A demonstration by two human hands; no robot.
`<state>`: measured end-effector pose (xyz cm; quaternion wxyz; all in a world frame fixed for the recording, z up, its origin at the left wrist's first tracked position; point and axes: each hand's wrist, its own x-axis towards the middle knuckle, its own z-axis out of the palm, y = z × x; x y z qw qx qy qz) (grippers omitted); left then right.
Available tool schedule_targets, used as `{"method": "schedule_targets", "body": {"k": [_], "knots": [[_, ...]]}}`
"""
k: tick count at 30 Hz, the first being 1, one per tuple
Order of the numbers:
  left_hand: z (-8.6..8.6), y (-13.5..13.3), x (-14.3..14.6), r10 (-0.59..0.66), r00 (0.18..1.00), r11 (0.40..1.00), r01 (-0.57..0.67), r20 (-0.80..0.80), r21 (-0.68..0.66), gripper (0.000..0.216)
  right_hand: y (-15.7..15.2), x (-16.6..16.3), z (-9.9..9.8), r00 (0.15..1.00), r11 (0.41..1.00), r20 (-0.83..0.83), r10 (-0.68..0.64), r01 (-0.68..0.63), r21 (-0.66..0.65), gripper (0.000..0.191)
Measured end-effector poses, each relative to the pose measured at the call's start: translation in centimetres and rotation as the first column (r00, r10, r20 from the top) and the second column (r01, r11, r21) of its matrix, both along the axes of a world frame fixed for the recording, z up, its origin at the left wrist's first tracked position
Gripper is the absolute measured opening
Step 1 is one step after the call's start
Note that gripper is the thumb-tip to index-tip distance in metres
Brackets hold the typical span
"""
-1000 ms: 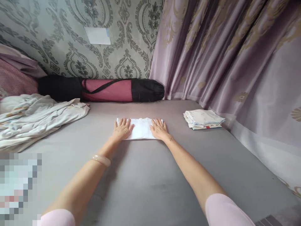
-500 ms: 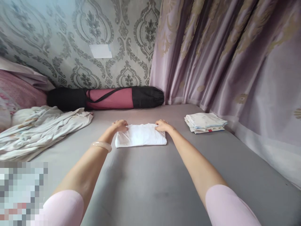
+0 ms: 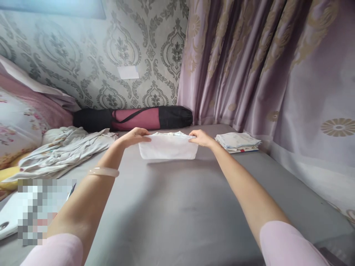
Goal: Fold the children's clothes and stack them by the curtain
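A folded white shirt hangs just above the grey bed sheet, its shadow falling below it. What looks like a neckline shows along its upper edge. My left hand pinches the top left corner between thumb and fingers. At the top right corner, my right hand grips it the same way. Close behind my right hand lies a stack of folded cloths, pale with a bit of blue and red at the edges.
A black and maroon roll bag lies along the patterned wall. Left of it are a crumpled pale cloth and a floral pillow. Purple curtains hang at the right. A partly blurred white object sits at lower left.
Both hands have lifted the folded white shirt off the sheet, holding it by its upper corners. The view has tilted and shifted slightly left.
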<state>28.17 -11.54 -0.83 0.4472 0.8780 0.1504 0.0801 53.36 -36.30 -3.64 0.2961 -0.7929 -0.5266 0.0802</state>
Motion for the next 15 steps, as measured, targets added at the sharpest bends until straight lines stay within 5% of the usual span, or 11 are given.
{"method": "schedule_targets", "body": {"k": [4,10,15], "knots": [[-0.3,-2.6,-2.4,0.058,0.996,0.98,-0.069,0.061,0.187,0.039,-2.6,-2.5,-0.4,0.986,0.993,0.168,-0.018,-0.002,0.119,0.018],[-5.7,-6.8,-7.4,-0.069,0.996,0.929,0.087,-0.062,0.36,0.027,-7.4,-6.7,-6.0,0.933,0.979,0.298,0.202,-0.2,-0.038,0.037],[-9.6,-8.8,-10.1,-0.124,0.983,0.872,0.173,-0.136,0.457,0.045,-9.8,-8.7,-8.4,0.91,0.96,0.307,0.277,-0.254,-0.114,0.045]]}}
